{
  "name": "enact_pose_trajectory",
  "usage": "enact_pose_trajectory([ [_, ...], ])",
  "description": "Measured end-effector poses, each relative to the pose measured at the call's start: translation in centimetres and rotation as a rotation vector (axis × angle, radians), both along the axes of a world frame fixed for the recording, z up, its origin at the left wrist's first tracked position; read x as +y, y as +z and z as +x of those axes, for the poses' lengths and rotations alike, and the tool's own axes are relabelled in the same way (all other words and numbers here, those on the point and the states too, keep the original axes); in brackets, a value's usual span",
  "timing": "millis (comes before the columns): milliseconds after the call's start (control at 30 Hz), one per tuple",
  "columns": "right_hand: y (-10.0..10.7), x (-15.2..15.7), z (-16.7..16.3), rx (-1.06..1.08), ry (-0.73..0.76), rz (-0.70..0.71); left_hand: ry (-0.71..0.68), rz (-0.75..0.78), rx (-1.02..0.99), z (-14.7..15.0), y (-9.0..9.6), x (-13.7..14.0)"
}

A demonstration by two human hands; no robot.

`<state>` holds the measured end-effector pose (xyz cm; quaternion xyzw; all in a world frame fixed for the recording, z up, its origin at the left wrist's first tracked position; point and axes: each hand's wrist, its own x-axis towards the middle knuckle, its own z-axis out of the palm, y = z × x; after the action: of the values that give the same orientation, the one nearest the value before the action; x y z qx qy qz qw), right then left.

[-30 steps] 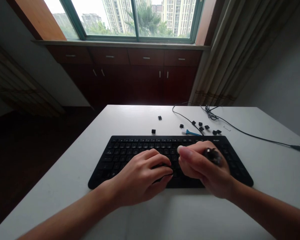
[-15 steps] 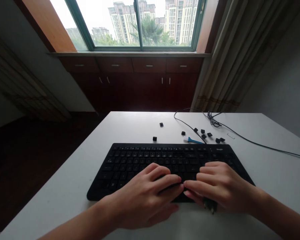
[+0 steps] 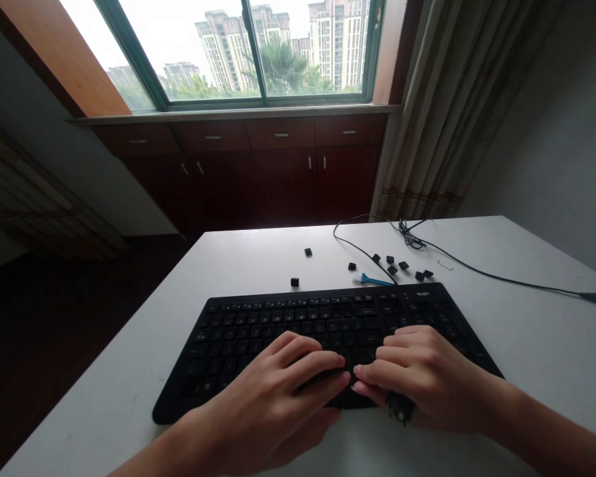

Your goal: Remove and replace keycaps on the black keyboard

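Observation:
The black keyboard [image 3: 189, 371] lies in front of me. My left hand [image 3: 283, 397] lies across its front middle, fingers on the keys and thumb at the near edge. My right hand [image 3: 422, 377] is over the keys to the right, fingers curled, its thumb and index finger close together beside my left fingertips. Out from under the right palm pokes a dark tool [image 3: 401, 408] with small pale tips; its kind is hidden by the hand. Whatever lies between the two hands' fingertips is too small to make out.
Several loose black keycaps [image 3: 392, 269] lie behind the keyboard. Among them is a blue brush [image 3: 372, 279] with white bristles. A black cable [image 3: 491, 275] runs across the white table [image 3: 258, 258] to the right. A thin bent wire [image 3: 445, 264] lies near it.
The view has tilted and shifted, so the keyboard and hands appear a little further left. Both hands keep about the same place on the keyboard.

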<state>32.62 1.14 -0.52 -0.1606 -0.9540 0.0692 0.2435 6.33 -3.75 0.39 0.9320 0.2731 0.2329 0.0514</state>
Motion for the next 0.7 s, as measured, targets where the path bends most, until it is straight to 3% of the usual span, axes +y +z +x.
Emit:
enact_pose_trajectory([
  [200, -0.2, 0.3, -0.2, 0.002, 0.004, -0.035, 0.159, 0.030, -0.123, -1.2, 0.4, 1.5],
  [367, -0.2, 0.3, -0.2, 0.006, 0.005, -0.039, 0.458, -0.075, -0.036, -4.3, 1.0, 6.5],
  [533, -0.3, 0.4, -0.4, 0.046, 0.010, -0.049, 0.511, -0.341, 0.080, -6.1, 0.9, 12.0],
  [700, -0.7, 0.6, -0.4, 0.054, 0.004, -0.041, 0.513, -0.360, 0.126, -5.8, 0.4, 14.3],
])
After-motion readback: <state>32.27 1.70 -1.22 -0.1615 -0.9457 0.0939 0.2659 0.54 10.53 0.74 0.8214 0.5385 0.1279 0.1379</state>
